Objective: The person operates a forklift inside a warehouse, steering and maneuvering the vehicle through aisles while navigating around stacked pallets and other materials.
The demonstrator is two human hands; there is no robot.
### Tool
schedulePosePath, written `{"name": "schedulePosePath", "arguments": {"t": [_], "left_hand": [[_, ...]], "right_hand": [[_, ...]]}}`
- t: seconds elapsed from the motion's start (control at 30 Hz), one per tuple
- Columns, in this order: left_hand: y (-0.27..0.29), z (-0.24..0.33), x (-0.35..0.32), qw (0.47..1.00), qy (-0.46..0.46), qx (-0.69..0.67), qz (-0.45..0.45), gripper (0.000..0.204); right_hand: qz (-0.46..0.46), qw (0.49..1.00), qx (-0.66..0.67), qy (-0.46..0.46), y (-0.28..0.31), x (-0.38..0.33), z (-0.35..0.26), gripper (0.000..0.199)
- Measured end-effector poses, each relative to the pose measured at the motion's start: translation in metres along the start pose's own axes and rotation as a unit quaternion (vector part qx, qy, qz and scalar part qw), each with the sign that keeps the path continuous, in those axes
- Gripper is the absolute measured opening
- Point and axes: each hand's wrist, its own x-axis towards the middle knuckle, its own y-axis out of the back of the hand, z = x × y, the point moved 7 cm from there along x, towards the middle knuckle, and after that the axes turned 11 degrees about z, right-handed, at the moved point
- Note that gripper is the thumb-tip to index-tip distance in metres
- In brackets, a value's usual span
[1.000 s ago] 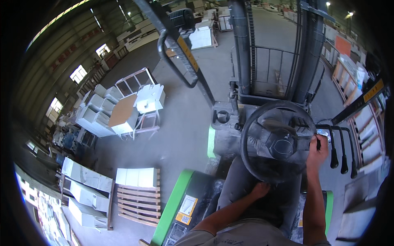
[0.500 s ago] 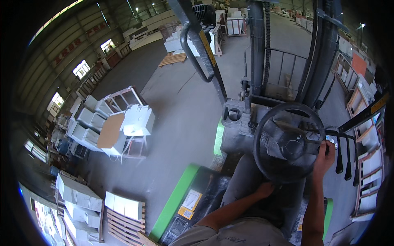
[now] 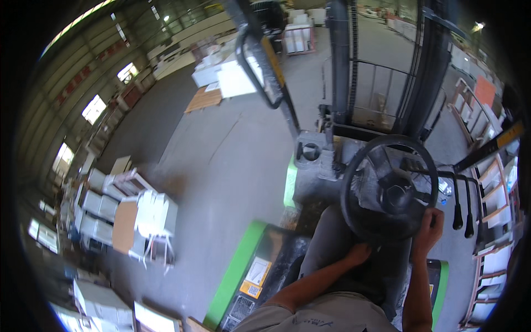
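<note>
A black steering wheel (image 3: 347,193) stands in front of my lap, with a worn central hub. My right hand (image 3: 429,227) is closed on the lower right of the wheel's rim. My left hand (image 3: 358,254) lies over my lap, just below the wheel's lower left rim; its fingers are mostly hidden, so I cannot tell how they are held. Black-knobbed control levers (image 3: 457,216) rise to the right of the wheel, untouched. Ahead stands the dark forklift mast (image 3: 339,66), with a chain and a barred guard (image 3: 381,83).
White slabs and blocks on frames (image 3: 157,213) stand on the left. Farther ahead are more white stacks (image 3: 235,77) beside a wooden pallet (image 3: 203,99). Racks of pale panels (image 3: 494,213) line the right side. The forklift's green side edge (image 3: 235,274) borders the grey floor.
My right hand has moved down with the wheel's rim, which has turned clockwise. The stacks on the left have shifted left and downward in view as the forklift moves. My left hand stays put.
</note>
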Motion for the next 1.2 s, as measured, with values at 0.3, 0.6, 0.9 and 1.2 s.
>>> {"name": "schedulePosePath", "arguments": {"t": [0.3, 0.6, 0.9, 1.2], "left_hand": [[0.059, 0.000, 0.306, 0.993, 0.006, 0.072, -0.096, 0.037], [0.117, 0.014, 0.557, 0.995, 0.025, 0.087, -0.032, 0.038], [0.119, -0.016, 0.951, 0.999, 0.033, 0.004, 0.001, 0.044], [0.139, -0.045, 1.497, 0.996, 0.077, 0.017, -0.045, 0.034]], "right_hand": [[-0.002, 0.994, -0.030, 0.102, -0.228, 0.170, 0.024, 0.011], [0.019, 0.996, 0.026, 0.081, -0.444, 0.383, 0.120, 0.004], [0.059, 0.996, 0.013, 0.066, -0.798, 0.692, 0.229, 0.018], [0.002, 0.991, 0.041, 0.128, -1.270, 0.995, 0.344, 0.011]]}}
